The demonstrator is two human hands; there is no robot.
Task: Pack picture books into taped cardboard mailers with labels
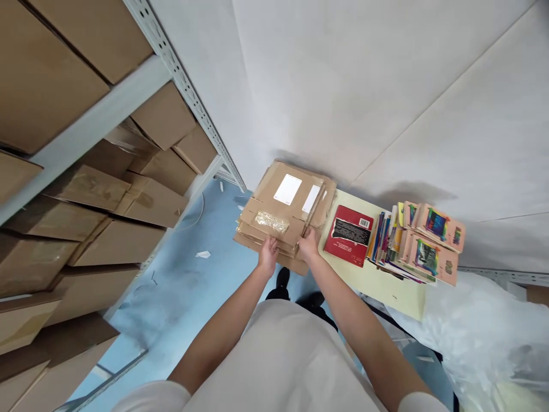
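A stack of flattened cardboard boxes (pixel 274 200) lies in front of me by the wall, at the left end of a pale yellow table. Its top sheet carries white labels and a strip of clear, wrinkled tape. My left hand (pixel 268 253) is closed on the near edge of a flattened box, below the tape. At the near right corner, my right hand (pixel 307 242) also grips it, thumb on top; the undersides of my fingers are hidden. Right of the stack lies a red book (pixel 348 236) with a black panel and a barcode.
Stacked books (pixel 412 243) stand on the table (pixel 386 289) beside the red book. Metal shelving (pixel 158 43) loaded with cardboard boxes (pixel 98 186) rises at left. Crumpled translucent plastic (pixel 480 332) bulges at lower right. Paper scraps (pixel 203 254) lie on the blue floor.
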